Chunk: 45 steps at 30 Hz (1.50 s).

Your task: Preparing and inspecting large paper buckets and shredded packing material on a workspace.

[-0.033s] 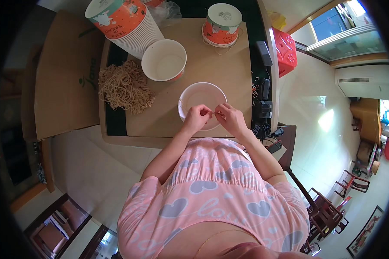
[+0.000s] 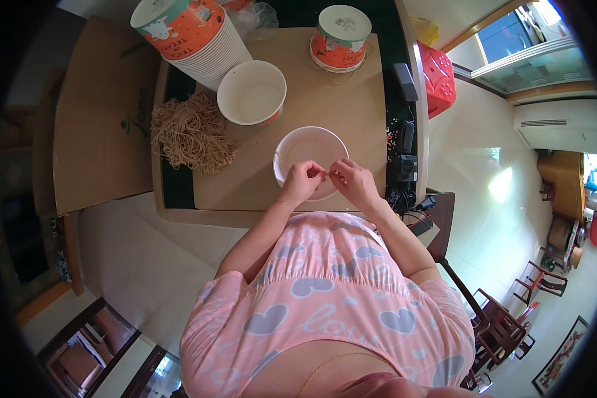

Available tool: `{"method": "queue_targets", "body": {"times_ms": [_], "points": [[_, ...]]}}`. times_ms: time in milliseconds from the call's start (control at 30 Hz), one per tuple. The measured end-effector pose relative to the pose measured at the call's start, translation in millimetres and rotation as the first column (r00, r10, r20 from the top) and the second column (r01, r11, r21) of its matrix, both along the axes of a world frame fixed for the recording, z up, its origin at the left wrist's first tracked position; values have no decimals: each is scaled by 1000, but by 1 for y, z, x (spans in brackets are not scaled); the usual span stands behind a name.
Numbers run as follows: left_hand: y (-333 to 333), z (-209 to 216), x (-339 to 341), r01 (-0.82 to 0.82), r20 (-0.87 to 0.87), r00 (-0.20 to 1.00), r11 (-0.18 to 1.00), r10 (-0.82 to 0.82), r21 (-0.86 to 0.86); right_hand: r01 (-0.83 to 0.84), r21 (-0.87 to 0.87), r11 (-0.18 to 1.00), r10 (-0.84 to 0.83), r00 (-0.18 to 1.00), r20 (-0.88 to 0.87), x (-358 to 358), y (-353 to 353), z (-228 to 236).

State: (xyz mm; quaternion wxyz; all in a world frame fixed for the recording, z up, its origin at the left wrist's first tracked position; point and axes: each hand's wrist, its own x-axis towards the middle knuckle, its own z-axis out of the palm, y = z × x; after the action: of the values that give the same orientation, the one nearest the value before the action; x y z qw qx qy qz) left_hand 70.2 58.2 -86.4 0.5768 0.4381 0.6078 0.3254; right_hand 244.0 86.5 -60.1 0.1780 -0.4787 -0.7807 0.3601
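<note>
A white paper bucket (image 2: 310, 140) stands upright near the table's front edge, its open mouth up. Over its near rim, my left hand (image 2: 302, 180) and my right hand (image 2: 353, 183) meet with fingertips pinched close together. A thin strand of string (image 2: 328, 174) seems to run between the two pinches; most of it is hidden by the fingers. At the bucket's left rim a bit of light string (image 2: 277, 156) shows. To the left lies a tangled heap of tan strings (image 2: 191, 132).
Another open paper bucket (image 2: 252, 93) stands beyond, beside a tall leaning stack of orange printed buckets (image 2: 202, 50). At the far right sits an upturned bucket (image 2: 341, 40) with string around it. Black adapters and cables (image 2: 406, 169) line the right edge. A cardboard box (image 2: 103, 119) rises at left.
</note>
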Motion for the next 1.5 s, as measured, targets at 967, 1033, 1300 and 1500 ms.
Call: {"method": "queue_targets", "body": {"times_ms": [967, 1033, 1300, 1500], "points": [[-7, 1, 1, 24, -264, 964, 981, 27, 190, -45, 47, 998, 45, 999, -1, 4, -3, -1], [-8, -1, 1, 22, -266, 964, 981, 30, 193, -40, 34, 999, 40, 999, -9, 3, -3, -1], [-6, 4, -3, 11, -277, 960, 984, 39, 175, -20, 26, 999, 21, 999, -30, 3, -4, -1], [-6, 1, -2, 45, -235, 972, 981, 1, 191, -23, 18, 1000, 24, 999, -30, 3, -5, 0]]}}
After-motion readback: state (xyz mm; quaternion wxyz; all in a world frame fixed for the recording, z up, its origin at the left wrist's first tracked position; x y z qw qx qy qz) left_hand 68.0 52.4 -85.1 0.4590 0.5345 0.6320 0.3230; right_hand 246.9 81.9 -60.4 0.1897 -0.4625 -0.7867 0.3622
